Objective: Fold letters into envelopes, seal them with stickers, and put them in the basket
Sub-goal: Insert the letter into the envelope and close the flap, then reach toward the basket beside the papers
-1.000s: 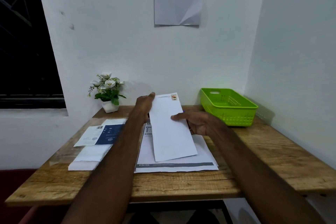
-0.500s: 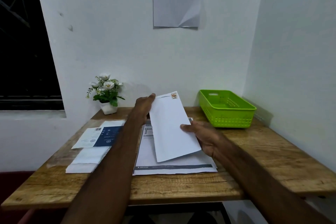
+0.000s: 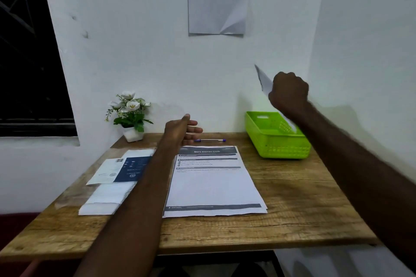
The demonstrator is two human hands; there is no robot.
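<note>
Head view: your right hand (image 3: 289,91) now grips the envelope (image 3: 263,81) above the basket (image 3: 270,141). Your left hand (image 3: 182,129) has let go, fingers relaxed.

A: Right hand (image 3: 289,92)?
B: Gripping envelope (image 3: 263,81), tilted, lower end inside green basket (image 3: 273,141) at 2 o'clock.
A: Left hand (image 3: 180,129)?
B: Fingers straight, above table (image 3: 292,204), pen (image 3: 210,140) just beyond.

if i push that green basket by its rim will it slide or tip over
The green basket would probably slide: it sits low and wide on the wooden table. Its perforated plastic walls suggest it is light, so a gentle push may be enough. With only the envelope going in, little weighs it down.
</note>
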